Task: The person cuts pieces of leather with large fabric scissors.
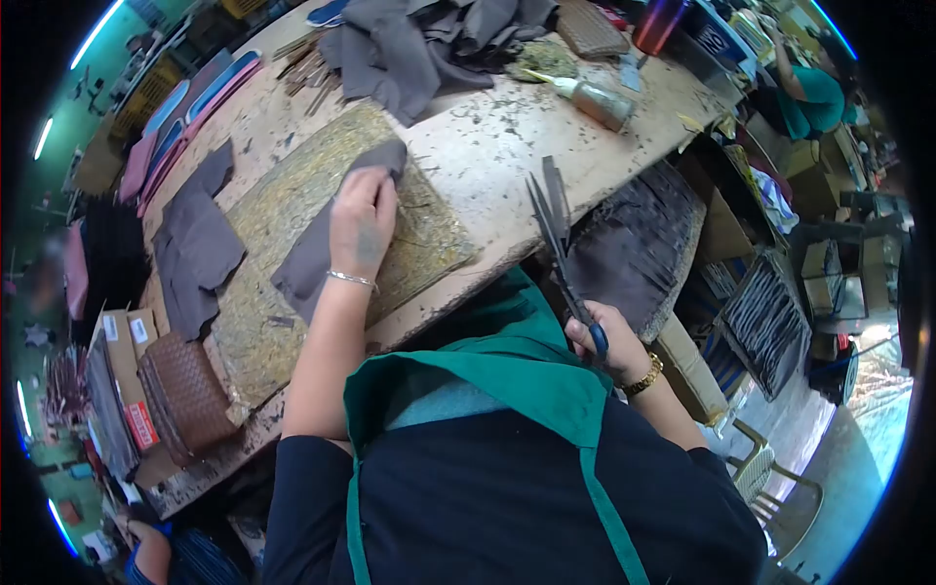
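My left hand [363,216] is closed on the upper end of a dark grey piece of leather [310,255], which lies across a worn, glue-crusted board [263,219]. The fingers are curled at the leather's folded edge. In my right hand [606,341] is a pair of scissors [558,249] with a dark blue handle, held past the table's front edge. Its blades point away from me and stand apart. To the left of the board's middle lies a second, irregular dark grey leather piece [197,249].
Crumpled grey leather [409,58] is heaped at the back of the table [468,146]. A glue bottle [603,105] lies to its right. Brown woven pieces [185,395] sit at the front left. Dark strips cover a board [639,249] below the table's right edge. Other people work nearby.
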{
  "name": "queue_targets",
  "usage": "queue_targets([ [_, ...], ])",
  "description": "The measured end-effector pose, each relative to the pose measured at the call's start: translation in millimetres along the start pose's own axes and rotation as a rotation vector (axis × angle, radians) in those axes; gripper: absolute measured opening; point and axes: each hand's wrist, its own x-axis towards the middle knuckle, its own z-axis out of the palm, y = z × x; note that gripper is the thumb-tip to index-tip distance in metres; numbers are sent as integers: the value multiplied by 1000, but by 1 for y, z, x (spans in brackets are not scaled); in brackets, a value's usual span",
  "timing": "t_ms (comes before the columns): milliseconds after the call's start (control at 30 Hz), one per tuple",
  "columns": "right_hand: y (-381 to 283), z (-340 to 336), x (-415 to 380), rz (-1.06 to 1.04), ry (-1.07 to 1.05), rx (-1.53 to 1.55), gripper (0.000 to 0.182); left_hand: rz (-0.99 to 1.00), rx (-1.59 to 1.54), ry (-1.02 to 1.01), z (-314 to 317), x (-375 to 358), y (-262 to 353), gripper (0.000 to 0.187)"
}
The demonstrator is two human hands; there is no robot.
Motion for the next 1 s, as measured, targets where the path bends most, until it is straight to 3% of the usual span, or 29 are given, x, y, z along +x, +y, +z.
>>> queue_targets([
  [67, 3, -3, 0, -20, -24, 92, 44, -5, -32, 61, 10, 16, 19, 9],
  [133, 5, -5, -2, -42, -65, 179, 45, 254, -42, 11, 30, 24, 37, 10],
  [233, 7, -8, -4, -64, -104, 283, 45, 478, 47, -380, 65, -3, 30, 16],
  [267, 6, -10, -7, -92, -134, 252, 45, 483, 41, -388, 68, -8, 28, 16],
  [333, 10, -11, -11, -109, -150, 245, 44, 307, -33, -436, 66, -16, 30, 19],
  [500, 9, -16, -19, -12, -134, 110, 47, 341, -8, -455, 63, -14, 34, 23],
  [733, 11, -19, -37, 20, -100, 18, 53, 367, -9, -366, 73, -17, 36, 14],
  [1000, -2, -8, -21, 40, -110, 62, 54, 372, 42, -356, 71, -20, 36, 16],
])
